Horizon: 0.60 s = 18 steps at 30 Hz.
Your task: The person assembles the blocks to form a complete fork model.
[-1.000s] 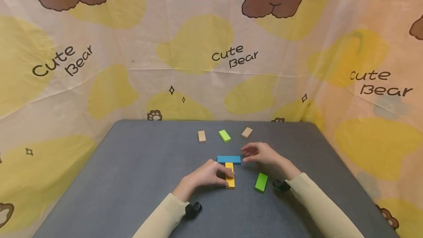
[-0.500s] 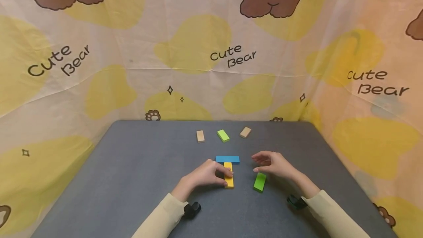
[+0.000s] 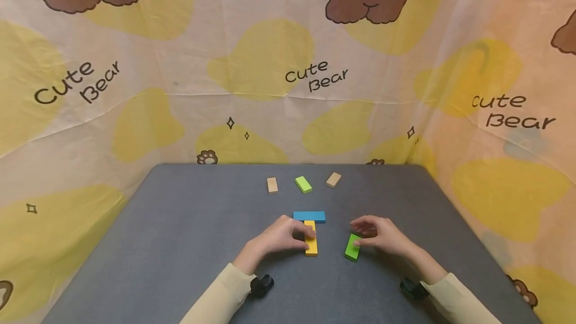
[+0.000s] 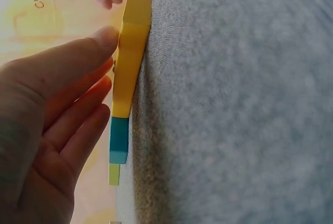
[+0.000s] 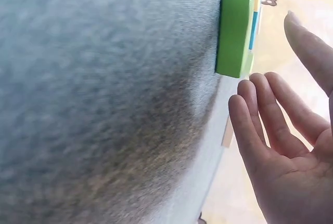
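A yellow block (image 3: 311,250) lies lengthwise on the table, its far end meeting a blue block (image 3: 309,216) that lies crosswise, so the two form a T. My left hand (image 3: 281,235) rests at the yellow block from the left, thumb and fingertips at its top face, fingers fairly straight. To the right lies a green block (image 3: 351,253), slightly turned. Over it is my right hand (image 3: 384,235), thumb overlapping the block in the head view; in the right wrist view its spread fingers (image 5: 276,115) stand apart from the green block (image 5: 234,26).
Farther back on the grey table (image 3: 202,214) lie a tan block (image 3: 272,185), a light green block (image 3: 303,184) and another tan block (image 3: 333,180) in a loose row. Behind the table hangs a printed cloth (image 3: 261,64).
My right hand has drawn back from beside the blue block, moving right and nearer to me, over the green block. My left hand stays at the yellow block; the blocks keep their places.
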Each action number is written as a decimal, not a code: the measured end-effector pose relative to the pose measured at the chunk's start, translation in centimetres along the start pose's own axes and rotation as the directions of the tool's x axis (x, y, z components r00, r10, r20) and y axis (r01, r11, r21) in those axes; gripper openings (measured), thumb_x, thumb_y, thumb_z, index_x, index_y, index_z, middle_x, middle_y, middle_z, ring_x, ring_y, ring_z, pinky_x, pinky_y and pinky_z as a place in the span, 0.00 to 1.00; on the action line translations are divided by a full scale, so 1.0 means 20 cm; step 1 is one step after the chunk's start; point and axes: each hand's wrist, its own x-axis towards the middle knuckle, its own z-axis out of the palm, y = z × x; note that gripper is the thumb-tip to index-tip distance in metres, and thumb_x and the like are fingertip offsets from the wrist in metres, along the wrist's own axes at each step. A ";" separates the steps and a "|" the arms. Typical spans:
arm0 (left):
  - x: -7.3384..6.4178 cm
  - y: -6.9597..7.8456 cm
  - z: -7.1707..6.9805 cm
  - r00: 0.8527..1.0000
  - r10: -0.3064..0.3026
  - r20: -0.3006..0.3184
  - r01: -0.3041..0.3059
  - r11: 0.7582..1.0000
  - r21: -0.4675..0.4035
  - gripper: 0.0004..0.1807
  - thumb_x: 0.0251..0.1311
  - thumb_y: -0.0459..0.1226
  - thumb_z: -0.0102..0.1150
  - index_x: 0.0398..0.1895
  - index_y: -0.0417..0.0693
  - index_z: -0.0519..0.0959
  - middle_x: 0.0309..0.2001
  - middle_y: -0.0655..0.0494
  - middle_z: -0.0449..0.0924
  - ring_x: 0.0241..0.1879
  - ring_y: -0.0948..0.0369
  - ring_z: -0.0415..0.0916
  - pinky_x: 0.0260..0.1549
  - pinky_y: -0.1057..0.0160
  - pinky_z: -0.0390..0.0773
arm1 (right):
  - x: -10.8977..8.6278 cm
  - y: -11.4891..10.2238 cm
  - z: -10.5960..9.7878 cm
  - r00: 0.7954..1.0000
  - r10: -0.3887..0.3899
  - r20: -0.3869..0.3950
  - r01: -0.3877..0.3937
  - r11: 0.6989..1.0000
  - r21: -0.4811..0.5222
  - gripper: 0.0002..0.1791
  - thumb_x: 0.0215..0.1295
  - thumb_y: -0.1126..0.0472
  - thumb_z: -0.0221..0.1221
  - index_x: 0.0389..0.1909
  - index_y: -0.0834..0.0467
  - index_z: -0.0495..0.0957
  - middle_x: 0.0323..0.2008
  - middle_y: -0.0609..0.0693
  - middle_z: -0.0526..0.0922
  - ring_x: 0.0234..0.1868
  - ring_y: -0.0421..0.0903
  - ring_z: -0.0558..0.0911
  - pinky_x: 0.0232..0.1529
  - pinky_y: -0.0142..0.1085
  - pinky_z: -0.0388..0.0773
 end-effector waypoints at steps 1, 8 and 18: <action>0.00 0.00 0.00 1.000 -0.001 -0.003 0.001 1.000 0.001 0.16 0.54 0.43 0.69 0.48 0.60 0.85 0.49 0.68 0.86 0.54 0.71 0.80 0.56 0.69 0.77 | -0.01 0.00 0.00 1.000 0.005 -0.005 -0.005 1.000 0.002 0.29 0.54 0.51 0.69 0.53 0.63 0.77 0.49 0.59 0.85 0.46 0.50 0.85 0.49 0.40 0.83; 0.00 0.00 -0.01 0.999 -0.024 -0.023 0.024 1.000 0.002 0.17 0.53 0.43 0.70 0.48 0.59 0.85 0.48 0.68 0.86 0.52 0.71 0.81 0.56 0.69 0.78 | -0.05 0.00 0.01 0.999 0.031 0.016 -0.032 0.998 0.052 0.30 0.53 0.51 0.70 0.54 0.63 0.77 0.50 0.59 0.84 0.46 0.48 0.84 0.48 0.39 0.83; 0.00 0.01 -0.01 0.998 -0.053 -0.022 0.054 0.999 0.003 0.18 0.52 0.44 0.71 0.48 0.59 0.85 0.48 0.68 0.86 0.52 0.71 0.80 0.56 0.69 0.77 | -0.08 0.01 0.02 0.998 0.040 0.044 -0.043 0.996 0.082 0.32 0.51 0.52 0.71 0.55 0.63 0.76 0.52 0.62 0.82 0.47 0.46 0.84 0.48 0.37 0.83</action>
